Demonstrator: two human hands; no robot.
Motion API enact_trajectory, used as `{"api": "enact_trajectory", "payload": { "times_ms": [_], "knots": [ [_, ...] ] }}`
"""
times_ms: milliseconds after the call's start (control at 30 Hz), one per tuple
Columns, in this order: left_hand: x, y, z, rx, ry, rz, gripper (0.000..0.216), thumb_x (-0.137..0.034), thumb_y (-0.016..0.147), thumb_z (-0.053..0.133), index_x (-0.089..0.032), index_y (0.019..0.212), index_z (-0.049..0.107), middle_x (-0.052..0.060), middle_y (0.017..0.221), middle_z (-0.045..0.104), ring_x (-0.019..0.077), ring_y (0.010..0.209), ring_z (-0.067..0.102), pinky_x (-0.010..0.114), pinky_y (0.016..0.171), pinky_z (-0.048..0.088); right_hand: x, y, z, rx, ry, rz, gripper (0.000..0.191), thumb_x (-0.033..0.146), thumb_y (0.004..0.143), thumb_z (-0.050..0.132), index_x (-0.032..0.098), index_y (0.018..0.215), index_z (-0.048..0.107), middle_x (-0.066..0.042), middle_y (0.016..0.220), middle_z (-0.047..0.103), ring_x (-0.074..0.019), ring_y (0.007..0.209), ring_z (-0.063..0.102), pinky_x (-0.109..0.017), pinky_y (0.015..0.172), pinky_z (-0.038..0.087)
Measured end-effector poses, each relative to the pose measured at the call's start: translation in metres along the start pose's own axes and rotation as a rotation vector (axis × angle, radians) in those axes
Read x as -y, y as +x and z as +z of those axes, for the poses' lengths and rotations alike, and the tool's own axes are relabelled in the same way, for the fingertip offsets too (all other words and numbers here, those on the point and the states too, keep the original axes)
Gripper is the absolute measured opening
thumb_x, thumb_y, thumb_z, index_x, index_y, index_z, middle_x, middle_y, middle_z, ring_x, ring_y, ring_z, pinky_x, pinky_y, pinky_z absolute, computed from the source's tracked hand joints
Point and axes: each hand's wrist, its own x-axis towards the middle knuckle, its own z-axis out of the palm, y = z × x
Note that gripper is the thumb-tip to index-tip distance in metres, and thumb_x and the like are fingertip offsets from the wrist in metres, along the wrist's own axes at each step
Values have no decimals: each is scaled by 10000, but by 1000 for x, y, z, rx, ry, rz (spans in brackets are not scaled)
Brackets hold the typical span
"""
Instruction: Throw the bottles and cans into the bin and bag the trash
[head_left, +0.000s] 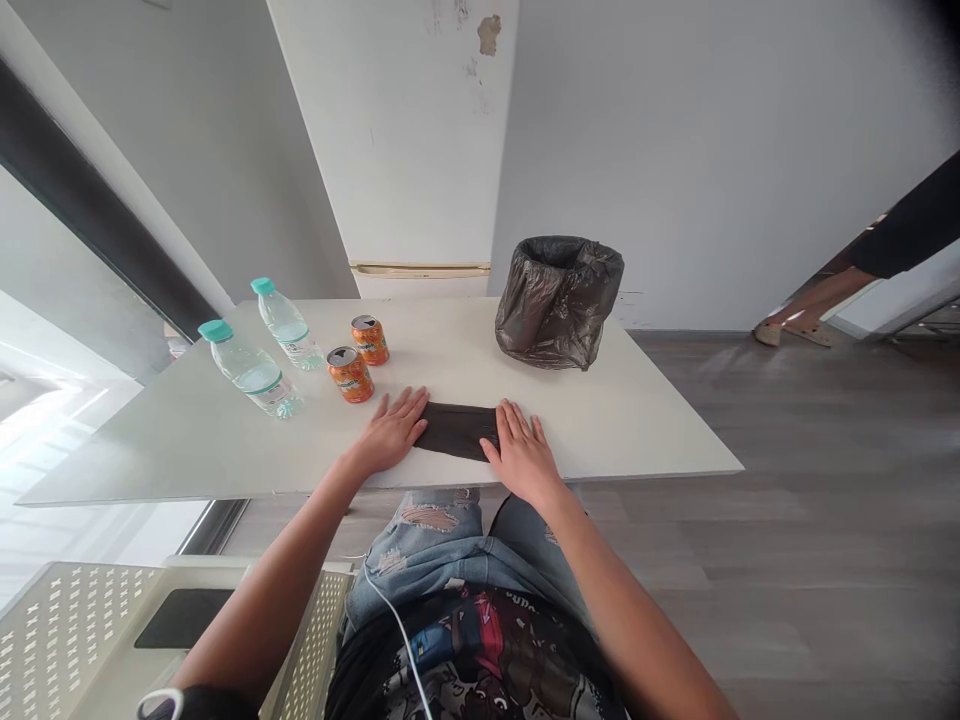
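A folded black plastic bag (pixel 456 431) lies flat on the white table (pixel 630 420), close to its front edge. My left hand (pixel 391 432) rests palm down at the bag's left end, fingers stretched out. At the right end, my right hand (pixel 523 450) lies flat with its fingertips on the bag and the table. Just beyond my left hand stand two orange drink cans, a nearer one (pixel 350 376) and a farther one (pixel 370 341), both with opened tops.
Two clear bottles with teal caps, one nearer (pixel 251 370) and one farther (pixel 288 325), stand left of the cans. A bin lined with a black bag (pixel 559 305) stands at the back right. A white perforated cabinet (pixel 82 620) is at lower left. Someone's legs (pixel 832 290) show far right.
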Motion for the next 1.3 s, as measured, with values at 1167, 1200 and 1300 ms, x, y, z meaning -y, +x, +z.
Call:
{"api": "enact_trajectory", "payload": {
  "times_ms": [1167, 1200, 1300],
  "knots": [
    [-71, -80, 7, -308, -133, 271, 470, -18, 891, 551, -262, 1270, 681, 93, 1536, 598, 281, 1514, 480, 570, 1225, 433, -22, -64, -24, -77, 127, -588, 874, -20, 817, 496, 366, 1600, 500, -5, 1722, 399, -319, 1626, 271, -646, 1278, 319],
    [-70, -79, 7, -333, -163, 240, 441, -34, 897, 564, -268, 1245, 701, 94, 1494, 627, 278, 1451, 540, 542, 1177, 478, -19, -62, -21, -92, 154, -580, 836, -32, 819, 485, 352, 1559, 556, -14, 1687, 458, -305, 1603, 323, -636, 1281, 312],
    [-70, -75, 6, -373, -299, 155, 307, -93, 937, 575, -265, 1119, 751, 79, 1300, 727, 241, 1227, 677, 441, 1034, 548, -9, -54, -13, -153, 336, -528, 555, 12, 897, 490, 288, 1310, 737, -48, 1508, 648, -277, 1454, 518, -558, 1238, 379]
  ]
}}
